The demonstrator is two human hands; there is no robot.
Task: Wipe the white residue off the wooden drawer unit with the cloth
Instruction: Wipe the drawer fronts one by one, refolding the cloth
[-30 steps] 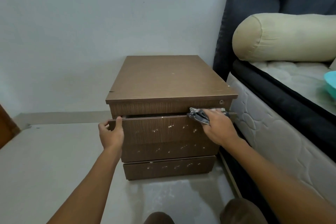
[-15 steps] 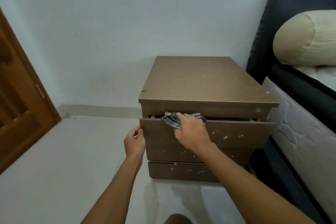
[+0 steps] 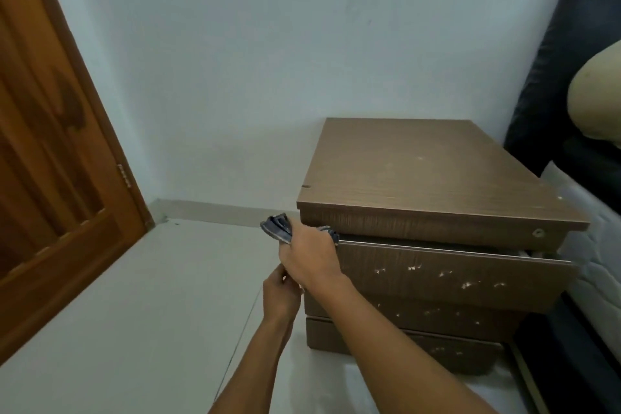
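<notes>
Compare with the earlier views: more of the door [image 3: 50, 178] at the left, less of the bed [image 3: 601, 245] at the right. Note the cloth [image 3: 277, 228] carried leftward along the upper edge of the top drawer [image 3: 453, 274]: right end one second ago, mid-edge half a second ago, now at the near left corner of the drawer unit [image 3: 420, 178], partly overhanging it. Note the right hand [image 3: 309, 259] moved with it, now crossing above the left hand [image 3: 280, 294].

Materials, left to right:

- Door: orange-brown varnished wood, recessed panels, metal hinge on its right edge.
- Floor [image 3: 134, 312]: pale, smooth.
- Left hand: low at the top drawer's left edge, fingers curled toward it; cannot tell whether clamped on it, contact hidden behind the right wrist.
- Cloth: grey-blue, crumpled, soft folds.
- Right hand: fingers curled and clamped on the cloth, pressing it to the drawer corner.
- Drawer unit: brown wood-grain laminate, box-shaped, flat overhanging top slab, three drawer fronts, top drawer slightly open.
- White residue [image 3: 413, 268]: small flecks scattered over all three fronts.
- Bed: quilted white mattress, dark fabric headboard [image 3: 544, 77], cream rounded bolster [image 3: 594, 101].
</notes>
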